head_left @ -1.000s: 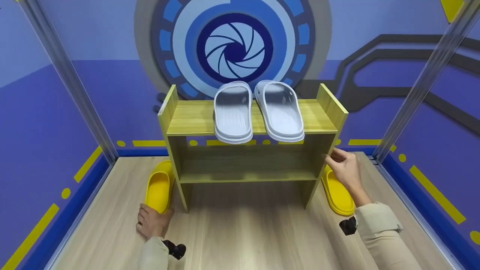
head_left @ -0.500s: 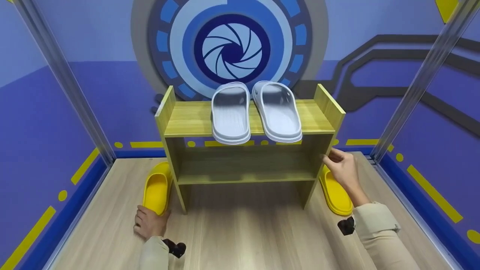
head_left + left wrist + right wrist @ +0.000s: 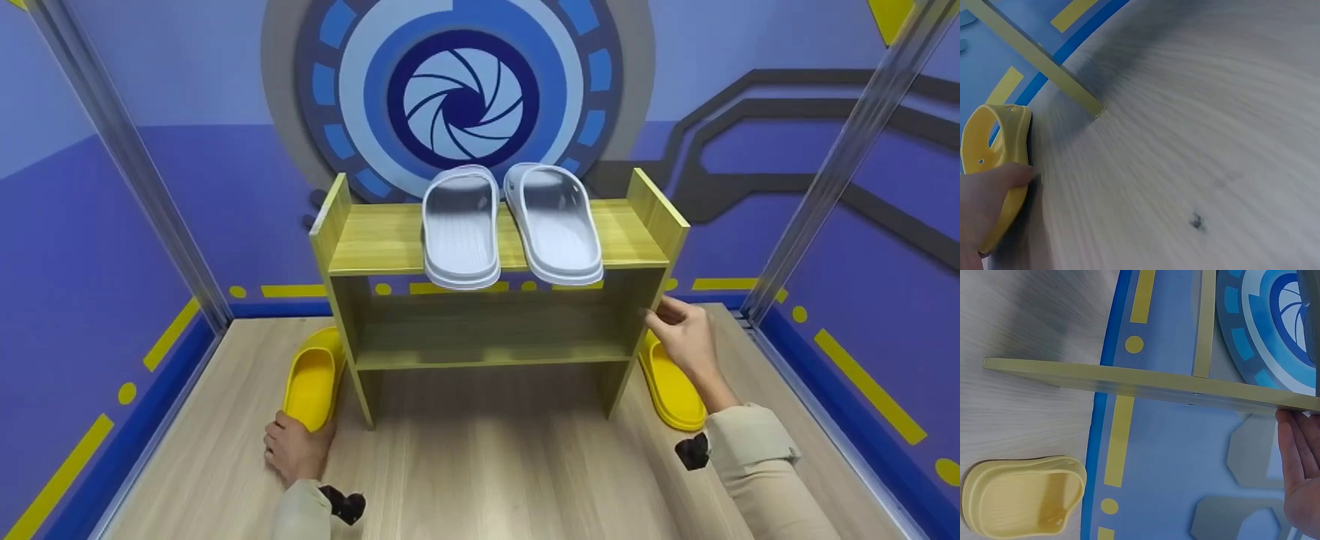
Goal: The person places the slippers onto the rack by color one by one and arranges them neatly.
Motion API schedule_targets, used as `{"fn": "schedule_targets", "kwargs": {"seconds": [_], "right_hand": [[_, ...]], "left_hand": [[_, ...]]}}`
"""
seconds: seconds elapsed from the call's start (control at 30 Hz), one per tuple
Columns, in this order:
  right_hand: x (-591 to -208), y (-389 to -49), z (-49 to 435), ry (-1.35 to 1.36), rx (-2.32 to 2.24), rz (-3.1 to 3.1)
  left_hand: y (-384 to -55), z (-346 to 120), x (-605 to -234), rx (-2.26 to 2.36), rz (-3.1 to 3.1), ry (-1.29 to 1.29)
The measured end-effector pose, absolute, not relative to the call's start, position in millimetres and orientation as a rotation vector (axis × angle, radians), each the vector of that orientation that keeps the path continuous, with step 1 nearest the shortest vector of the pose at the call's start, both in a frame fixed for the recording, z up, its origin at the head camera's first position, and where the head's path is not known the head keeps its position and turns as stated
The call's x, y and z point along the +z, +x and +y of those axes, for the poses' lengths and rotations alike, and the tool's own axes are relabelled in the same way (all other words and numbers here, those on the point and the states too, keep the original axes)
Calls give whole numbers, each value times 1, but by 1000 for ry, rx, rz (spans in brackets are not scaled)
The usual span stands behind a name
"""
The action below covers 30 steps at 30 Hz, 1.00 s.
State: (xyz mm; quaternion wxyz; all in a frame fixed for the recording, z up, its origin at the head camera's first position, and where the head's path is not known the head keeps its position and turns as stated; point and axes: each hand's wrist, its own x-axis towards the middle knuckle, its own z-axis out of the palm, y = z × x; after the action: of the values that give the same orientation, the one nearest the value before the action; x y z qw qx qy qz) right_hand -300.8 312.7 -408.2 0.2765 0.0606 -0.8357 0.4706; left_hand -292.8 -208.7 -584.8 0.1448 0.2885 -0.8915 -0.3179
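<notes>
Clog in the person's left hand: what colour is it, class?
Yellow; the clog shows best in the head view.

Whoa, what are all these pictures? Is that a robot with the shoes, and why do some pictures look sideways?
No robot here: those are a person's two bare hands. The head pictures come from a camera worn on the head, looking forward and down. The other two come from a camera on each wrist; they look sideways because they point whichever way the wrist is turned.

On the table stands a small wood-look shoe rack, with two pale grey clogs on top. The left hand holds a yellow clog by its heel end; I can't tell whether it is lifted. The right hand touches the rack's side panel. Another yellow clog rests on the table beside that panel, not held.
</notes>
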Motion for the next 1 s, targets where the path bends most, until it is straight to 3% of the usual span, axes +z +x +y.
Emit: {"fn": "schedule_targets", "kwargs": {"seconds": [0.53, 1.0], "right_hand": [[-407, -300, 311, 181, 1267, -2217], [-384, -279, 293, 166, 1222, -2225]], "left_hand": [[-292, -222, -579, -1035, -2539, 693], [-285, -244, -566, -992, -2605, 680]]}}
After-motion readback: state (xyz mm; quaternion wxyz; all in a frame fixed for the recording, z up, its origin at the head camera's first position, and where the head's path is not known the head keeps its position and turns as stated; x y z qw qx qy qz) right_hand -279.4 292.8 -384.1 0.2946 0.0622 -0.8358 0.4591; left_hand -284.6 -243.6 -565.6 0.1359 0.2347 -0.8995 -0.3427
